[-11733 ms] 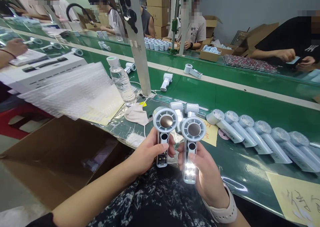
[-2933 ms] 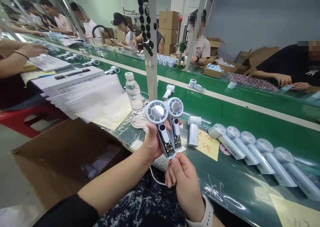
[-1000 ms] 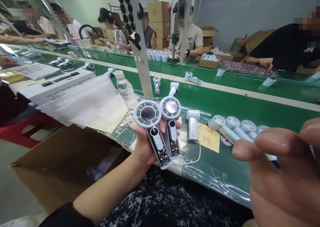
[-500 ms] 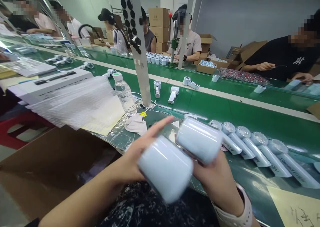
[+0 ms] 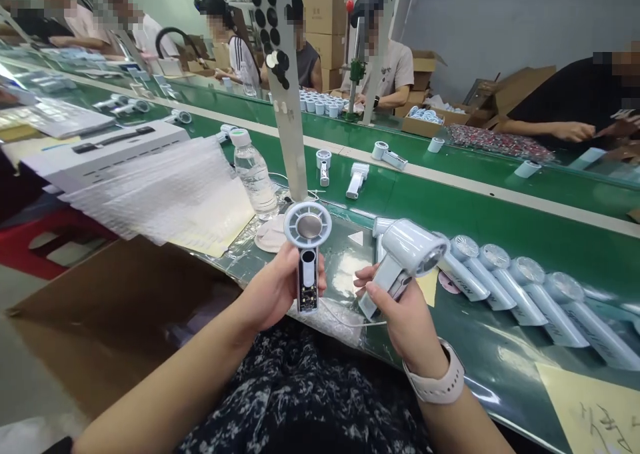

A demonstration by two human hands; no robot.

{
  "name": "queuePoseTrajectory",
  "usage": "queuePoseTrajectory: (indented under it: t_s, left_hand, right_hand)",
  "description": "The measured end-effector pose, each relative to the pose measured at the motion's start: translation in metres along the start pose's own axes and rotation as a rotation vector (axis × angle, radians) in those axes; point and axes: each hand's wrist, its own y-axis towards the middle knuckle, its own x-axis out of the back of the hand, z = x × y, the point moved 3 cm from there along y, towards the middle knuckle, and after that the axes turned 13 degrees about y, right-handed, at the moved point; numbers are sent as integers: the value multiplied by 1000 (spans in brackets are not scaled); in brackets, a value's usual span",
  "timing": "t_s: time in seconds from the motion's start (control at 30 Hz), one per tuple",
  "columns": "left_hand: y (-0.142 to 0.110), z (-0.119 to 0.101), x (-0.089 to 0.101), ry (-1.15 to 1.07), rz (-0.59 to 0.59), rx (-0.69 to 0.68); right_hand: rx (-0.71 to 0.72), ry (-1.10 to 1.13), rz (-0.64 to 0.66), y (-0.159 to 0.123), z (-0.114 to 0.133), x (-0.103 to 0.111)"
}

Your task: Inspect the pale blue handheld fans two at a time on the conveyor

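My left hand (image 5: 277, 284) is closed around the handle of a light blue handheld fan (image 5: 309, 226). This fan stands upright, its round vented head facing me, and the open handle shows a circuit board. In my right hand (image 5: 400, 307) is a second handheld fan (image 5: 413, 246), tilted, its head pointing right and its handle between thumb and fingers. The two fans are apart, just above the bench edge. To the right, a row of handheld fans (image 5: 527, 287) lies side by side on the green bench. A thin white cable (image 5: 345, 322) runs below my hands.
A water bottle (image 5: 254, 174) stands beside a stack of clear plastic sleeves (image 5: 165, 187) at left. A metal post (image 5: 287, 107) rises ahead. Several fans (image 5: 357, 179) lie on the green conveyor (image 5: 430, 201). Co-workers sit along its far side. A handwritten yellow paper (image 5: 590, 407) lies front right.
Both fans have turned over: their smooth rounded heads faced me before, and now the left one's vented face and open handle show. My hands have moved apart slightly.
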Motion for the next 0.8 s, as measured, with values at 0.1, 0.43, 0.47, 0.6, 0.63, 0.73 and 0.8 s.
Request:
queuePoseTrajectory:
  t_s: [0.1, 0.43, 0.47, 0.6, 0.63, 0.73, 0.8]
  left_hand:
    - [-1, 1, -7, -51, 87, 18]
    - [-1, 7, -20, -59, 145, 55]
    - [-1, 8, -21, -45, 137, 41]
    - [-3, 8, -25, -11, 166, -13]
    - [-3, 9, -26, 1, 176, -25]
    - [-4, 9, -26, 55, 179, -70]
    - [-4, 8, -28, 66, 203, -80]
  right_hand:
    - [-135, 254, -5, -8, 8, -8]
    - [-212, 451, 166, -25, 18, -18]
    - [-181, 434, 157, -25, 18, -18]
    - [-102, 411, 175, -27, 19, -18]
    - [-99, 403, 194, -28, 18, -18]
    - [-82, 361, 178, -29, 15, -15]
    - [-80, 341, 155, -29, 12, -13]
